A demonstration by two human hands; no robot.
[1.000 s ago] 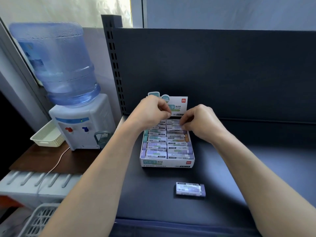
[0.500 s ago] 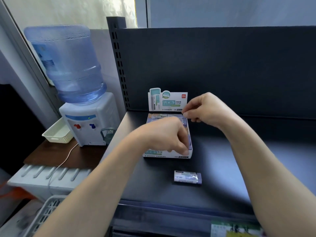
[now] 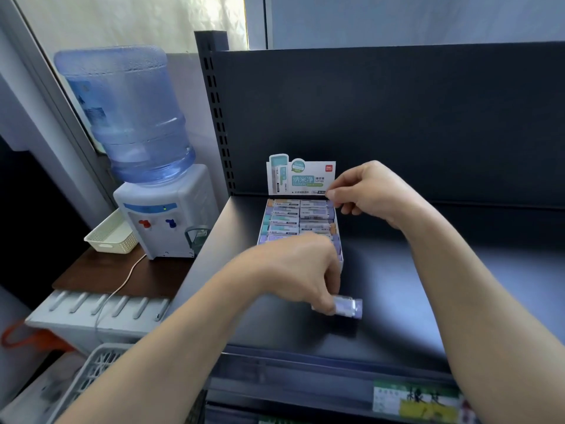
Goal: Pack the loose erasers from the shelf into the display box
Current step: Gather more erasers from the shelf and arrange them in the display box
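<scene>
The left hand (image 3: 293,267) reaches across the body, forearm slanting up from the lower left. Its knuckles face up, and its curled fingers grip one end of a loose purple eraser (image 3: 351,307). That eraser is at the dark shelf (image 3: 428,286), just in front of the box (image 3: 341,263) and near its right front corner; its free end sticks out to the right.

The right hand (image 3: 373,191) hangs at the box's back right corner, wrist bent, with the fingers curled and the thumb meeting the forefinger. I cannot tell whether they pinch anything.

The box is packed with rows of erasers, and its printed card (image 3: 301,179) stands upright at the back. Open shelf runs to the right of the box and forward to the front lip. The back panel (image 3: 397,117) rises close behind the card, and a slotted post (image 3: 217,111) marks the left edge.
</scene>
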